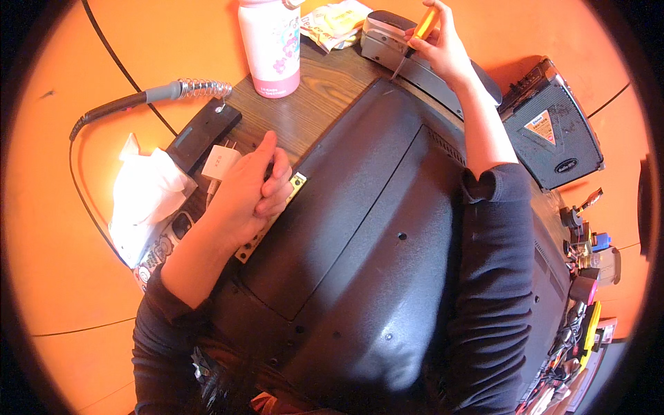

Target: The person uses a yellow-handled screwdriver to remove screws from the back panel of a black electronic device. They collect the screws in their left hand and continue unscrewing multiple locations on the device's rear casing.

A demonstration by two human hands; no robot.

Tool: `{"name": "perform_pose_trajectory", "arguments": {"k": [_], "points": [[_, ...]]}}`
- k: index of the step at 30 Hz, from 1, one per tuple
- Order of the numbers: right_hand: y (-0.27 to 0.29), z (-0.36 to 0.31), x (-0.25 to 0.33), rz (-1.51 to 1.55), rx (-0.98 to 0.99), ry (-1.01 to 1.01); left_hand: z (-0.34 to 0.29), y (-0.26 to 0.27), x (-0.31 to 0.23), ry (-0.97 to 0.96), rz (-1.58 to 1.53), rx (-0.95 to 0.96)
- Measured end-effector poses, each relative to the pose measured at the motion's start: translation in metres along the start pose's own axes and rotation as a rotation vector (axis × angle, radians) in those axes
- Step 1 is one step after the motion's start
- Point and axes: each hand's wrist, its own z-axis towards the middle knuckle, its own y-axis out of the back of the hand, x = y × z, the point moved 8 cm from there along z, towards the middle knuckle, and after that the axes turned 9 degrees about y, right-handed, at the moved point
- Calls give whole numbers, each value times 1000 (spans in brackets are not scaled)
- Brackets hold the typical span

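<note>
A large black plastic back panel (360, 228), like that of a television, lies across the table below me. My right hand (443, 45) grips a screwdriver (425, 25) by its yellow handle. Its shaft slants down, with the tip at the panel's far corner. Over the panel's left edge is my left hand (259, 180), its fingers curled in and its thumb pointing up. What those fingers hold, if anything, is hidden. A pale yellow strip with dark round spots (247, 252) shows partly beneath that hand, along the panel edge.
At the far left stand a pink and white bottle (273, 59), a soldering iron (149, 95) and a dark box (207, 131). Nearer are a white plug adapter (221, 163) and white tissue (149, 183). A grey device (394, 52) and a speaker (553, 131) sit far right; clutter lines the right edge.
</note>
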Motion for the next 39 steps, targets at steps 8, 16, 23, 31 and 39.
{"name": "perform_pose_trajectory", "arguments": {"k": [8, 16, 23, 31, 39], "points": [[4, -10, 18, -290, -148, 221, 1, 0, 0, 1, -4, -4], [-5, -9, 36, -488, -183, 314, 1, -3, 0, -3, -26, 40], [-1, -6, 25, -166, -91, 216, 0, 0, 0, -6, -11, 9], [-15, -3, 24, -389, -89, 178, 0, -2, 0, 5, -19, 7], [-11, -3, 25, -525, -190, 237, 0, -3, 0, -6, 20, -8]]}}
